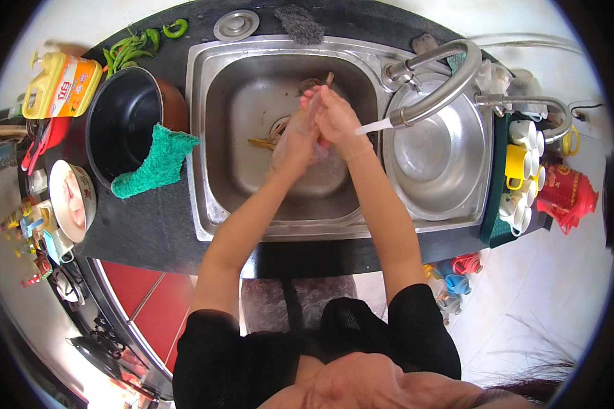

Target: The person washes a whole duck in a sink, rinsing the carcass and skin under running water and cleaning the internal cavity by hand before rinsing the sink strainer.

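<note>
My left hand [297,140] and my right hand [337,119] are pressed together over the left basin of the steel sink [242,88]. Their fingers are closed around each other, and anything between the palms is hidden. From the curved faucet [457,75], a white stream of water [374,127] runs onto my right wrist. A yellow strip [261,143] lies by the drain, left of my left hand. Beyond my fingertips are brown scraps [312,84] too small to make out.
A metal basin [460,180] fills the right bowl. Left stand a dark pot [119,116] with a green cloth [158,163], a bowl [60,180] of pale pieces, a yellow jug [60,85] and green peppers [133,49]. Cups [518,163] and a red thermos [567,194] stand right.
</note>
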